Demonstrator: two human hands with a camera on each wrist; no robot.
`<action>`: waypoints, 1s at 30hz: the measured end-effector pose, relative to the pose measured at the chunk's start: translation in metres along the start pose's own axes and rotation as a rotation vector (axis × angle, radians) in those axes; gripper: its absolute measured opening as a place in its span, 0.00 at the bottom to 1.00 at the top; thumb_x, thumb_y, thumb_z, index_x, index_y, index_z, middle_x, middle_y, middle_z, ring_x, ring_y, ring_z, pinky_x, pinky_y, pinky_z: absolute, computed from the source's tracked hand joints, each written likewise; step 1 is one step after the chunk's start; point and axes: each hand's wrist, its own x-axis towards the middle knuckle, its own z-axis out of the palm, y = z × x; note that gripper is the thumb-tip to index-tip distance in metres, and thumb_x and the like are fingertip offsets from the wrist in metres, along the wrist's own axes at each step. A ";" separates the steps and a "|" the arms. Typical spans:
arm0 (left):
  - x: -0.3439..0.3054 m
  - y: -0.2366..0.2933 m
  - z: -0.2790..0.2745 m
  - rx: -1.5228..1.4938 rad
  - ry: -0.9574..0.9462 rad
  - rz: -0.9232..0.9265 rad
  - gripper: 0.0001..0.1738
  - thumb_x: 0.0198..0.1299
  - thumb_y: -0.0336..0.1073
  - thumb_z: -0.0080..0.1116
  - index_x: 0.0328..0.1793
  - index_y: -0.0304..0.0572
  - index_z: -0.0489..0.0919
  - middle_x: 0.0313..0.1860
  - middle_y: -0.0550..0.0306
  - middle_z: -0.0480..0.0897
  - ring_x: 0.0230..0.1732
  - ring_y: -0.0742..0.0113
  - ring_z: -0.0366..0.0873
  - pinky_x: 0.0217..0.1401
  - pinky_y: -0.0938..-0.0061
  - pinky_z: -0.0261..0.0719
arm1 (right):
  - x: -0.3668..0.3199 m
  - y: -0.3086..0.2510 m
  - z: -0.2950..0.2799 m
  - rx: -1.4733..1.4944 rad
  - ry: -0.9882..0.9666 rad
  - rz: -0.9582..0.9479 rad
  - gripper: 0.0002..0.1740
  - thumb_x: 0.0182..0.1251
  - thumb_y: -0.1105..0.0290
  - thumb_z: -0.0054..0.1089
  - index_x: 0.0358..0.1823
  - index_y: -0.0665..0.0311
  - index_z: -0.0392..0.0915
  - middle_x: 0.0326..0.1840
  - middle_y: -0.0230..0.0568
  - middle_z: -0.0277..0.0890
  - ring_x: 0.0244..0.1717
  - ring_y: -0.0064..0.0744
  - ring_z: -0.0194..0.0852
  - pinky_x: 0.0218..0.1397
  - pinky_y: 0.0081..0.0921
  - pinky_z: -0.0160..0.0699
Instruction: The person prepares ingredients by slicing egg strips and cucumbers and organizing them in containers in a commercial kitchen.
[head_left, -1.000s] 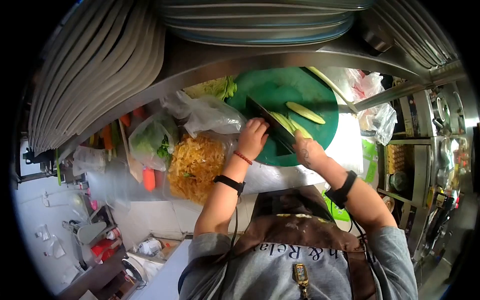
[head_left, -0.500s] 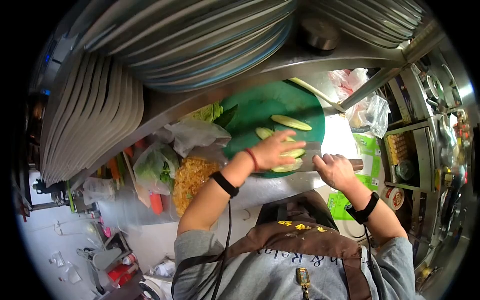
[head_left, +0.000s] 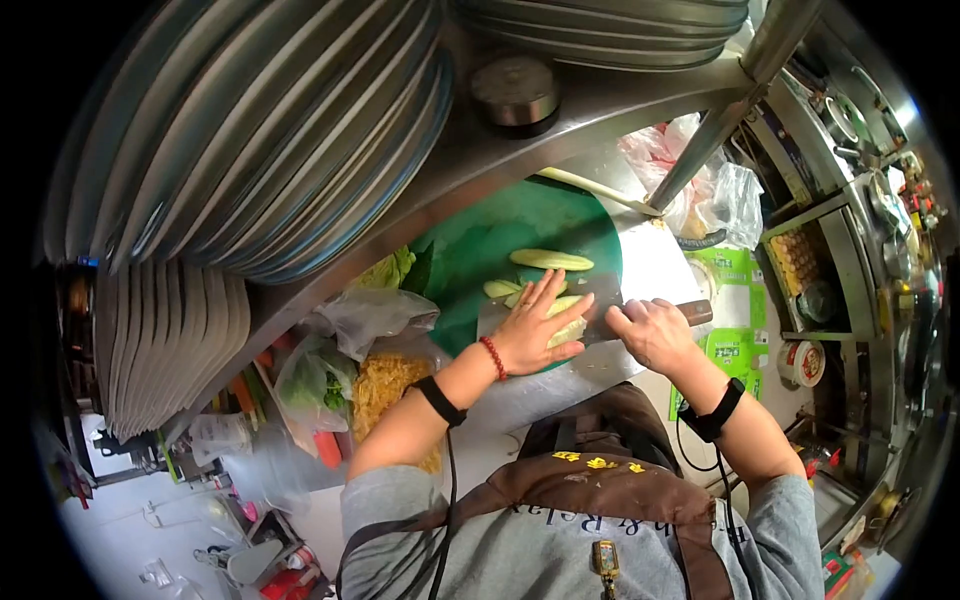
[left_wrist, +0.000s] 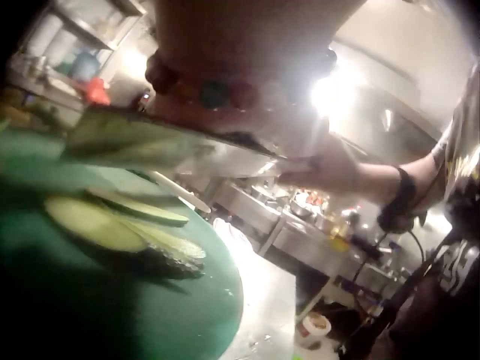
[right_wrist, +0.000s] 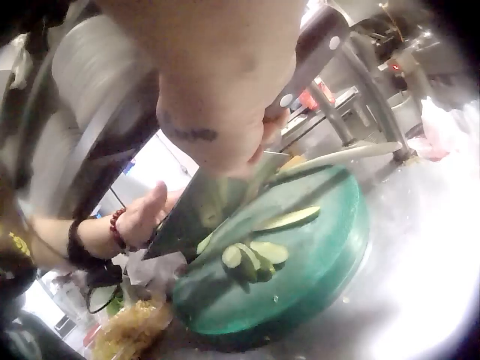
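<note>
My right hand (head_left: 655, 337) grips the brown handle of a cleaver (head_left: 697, 312). Its wide blade (right_wrist: 196, 204) is held above a round green cutting board (head_left: 460, 240), tilted in the right wrist view. With fingers spread, my left hand (head_left: 535, 328) lies over the blade and the pale green slices (head_left: 568, 325) near it; its exact contact is partly hidden. A long slice (head_left: 551, 260) lies separately on the board. Several cut pieces (right_wrist: 271, 252) are bunched there too, and the left wrist view shows flat slices (left_wrist: 94, 223) below the blade (left_wrist: 142, 146).
Left of the board are leafy greens (head_left: 385, 271), a clear plastic bag (head_left: 370, 318) and yellowish shreds (head_left: 385, 385). Stacked plates (head_left: 280, 130) fill a metal shelf (head_left: 590, 108) overhead. A pale stalk (head_left: 600, 190) crosses the board's far edge, near plastic bags (head_left: 738, 205).
My left hand has gone from beside the blade to spread over it and the slices. The cleaver has turned, its handle now pointing right. The head view has shifted, bringing plates lower on the left.
</note>
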 end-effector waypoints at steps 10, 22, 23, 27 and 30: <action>0.004 -0.033 -0.001 -0.299 -0.200 -0.251 0.25 0.68 0.44 0.54 0.72 0.66 0.71 0.77 0.39 0.57 0.77 0.43 0.55 0.73 0.51 0.64 | -0.011 0.005 0.005 -0.016 0.009 -0.098 0.08 0.57 0.66 0.52 0.39 0.52 0.70 0.26 0.29 0.69 0.28 0.28 0.77 0.32 0.27 0.72; 0.053 -0.084 -0.011 0.143 -0.248 -0.160 0.43 0.52 0.52 0.68 0.72 0.42 0.66 0.70 0.44 0.66 0.73 0.48 0.60 0.76 0.54 0.56 | -0.104 0.020 -0.014 0.383 0.065 0.555 0.15 0.54 0.75 0.65 0.44 0.55 0.82 0.25 0.44 0.77 0.22 0.47 0.77 0.27 0.38 0.77; 0.048 -0.092 -0.005 0.122 -0.257 -0.087 0.51 0.43 0.57 0.73 0.71 0.41 0.66 0.67 0.42 0.68 0.70 0.45 0.62 0.73 0.55 0.60 | -0.100 0.016 -0.012 0.403 0.042 0.613 0.14 0.58 0.74 0.63 0.47 0.58 0.82 0.26 0.49 0.78 0.24 0.50 0.78 0.29 0.39 0.78; 0.001 -0.088 0.008 0.275 -0.199 -0.015 0.60 0.33 0.60 0.77 0.73 0.42 0.63 0.67 0.42 0.65 0.69 0.41 0.61 0.70 0.52 0.62 | -0.076 -0.008 0.020 0.380 0.055 0.691 0.14 0.61 0.74 0.57 0.49 0.62 0.80 0.29 0.54 0.79 0.28 0.55 0.79 0.34 0.44 0.79; -0.021 -0.081 0.027 0.220 -0.020 -0.175 0.59 0.32 0.60 0.77 0.72 0.42 0.64 0.66 0.43 0.66 0.69 0.43 0.60 0.70 0.52 0.62 | -0.057 -0.039 0.034 0.510 0.042 0.677 0.17 0.61 0.75 0.55 0.53 0.61 0.79 0.31 0.56 0.79 0.31 0.58 0.79 0.37 0.47 0.79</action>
